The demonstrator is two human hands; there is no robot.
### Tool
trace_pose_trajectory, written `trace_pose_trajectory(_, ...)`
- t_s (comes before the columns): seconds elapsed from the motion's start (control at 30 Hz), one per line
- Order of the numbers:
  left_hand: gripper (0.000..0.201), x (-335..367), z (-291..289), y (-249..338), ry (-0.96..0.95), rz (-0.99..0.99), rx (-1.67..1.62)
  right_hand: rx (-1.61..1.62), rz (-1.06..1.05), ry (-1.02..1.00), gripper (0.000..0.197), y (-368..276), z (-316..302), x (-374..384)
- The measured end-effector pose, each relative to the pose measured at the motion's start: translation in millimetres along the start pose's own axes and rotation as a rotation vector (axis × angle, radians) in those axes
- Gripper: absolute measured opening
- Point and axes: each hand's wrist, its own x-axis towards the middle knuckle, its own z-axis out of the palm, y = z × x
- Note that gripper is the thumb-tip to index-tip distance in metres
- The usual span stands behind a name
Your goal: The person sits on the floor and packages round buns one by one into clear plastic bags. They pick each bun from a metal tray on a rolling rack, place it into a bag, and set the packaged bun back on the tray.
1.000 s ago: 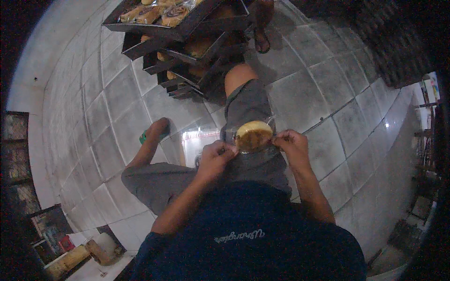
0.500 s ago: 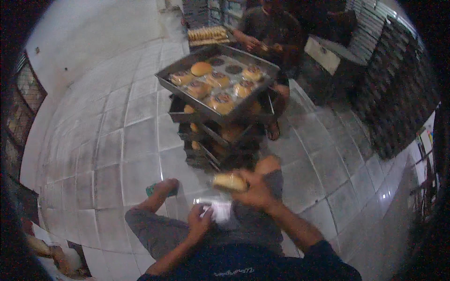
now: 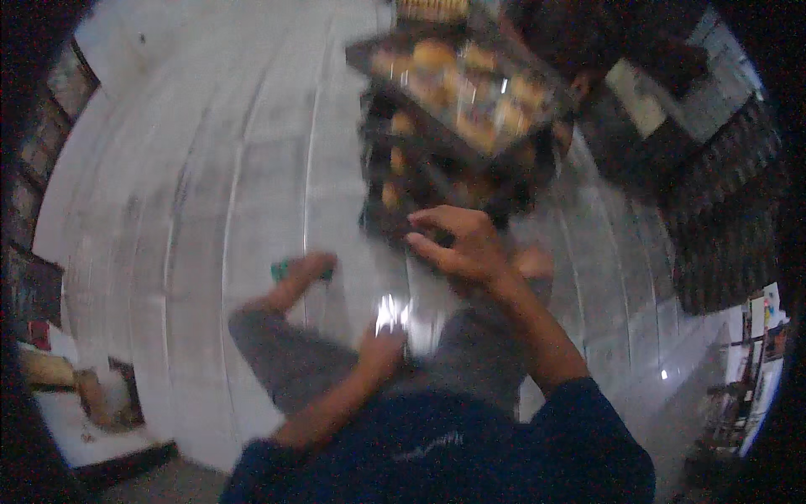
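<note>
Fingers parted and empty, the right hand [image 3: 470,245] hovered near trayed buns [image 3: 434,55] at one o'clock; the left hand [image 3: 383,349], fingers too blurred to read, met shiny plastic [image 3: 393,314] at six, likely best pinched lightly.

Pretty sure it's some bakery packing room, going by the stacked dark trays [image 3: 421,119] of buns [image 3: 432,55], shiny plastic [image 3: 393,312] and tiled floor [image 3: 201,252].

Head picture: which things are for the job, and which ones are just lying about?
Seem part of the job:
shiny plastic, by the left hand
blurred buns
top tray, beyond the right hand

Seem just lying about:
pale-sided box, upper right
yellowish object, lower left
</note>
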Motion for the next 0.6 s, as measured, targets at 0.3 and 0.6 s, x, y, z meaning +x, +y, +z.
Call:
trace_pose_trajectory(0.3,0.050,-4,-22,8,0.282,-0.046,0.130,-0.099,0.292,-0.052,0.069,99,125,-139)
trace_pose_trajectory(0.6,0.020,-37,-37,11,0.598,0.240,-0.055,-0.065,0.120,-0.438,0.044,85,140,-166)
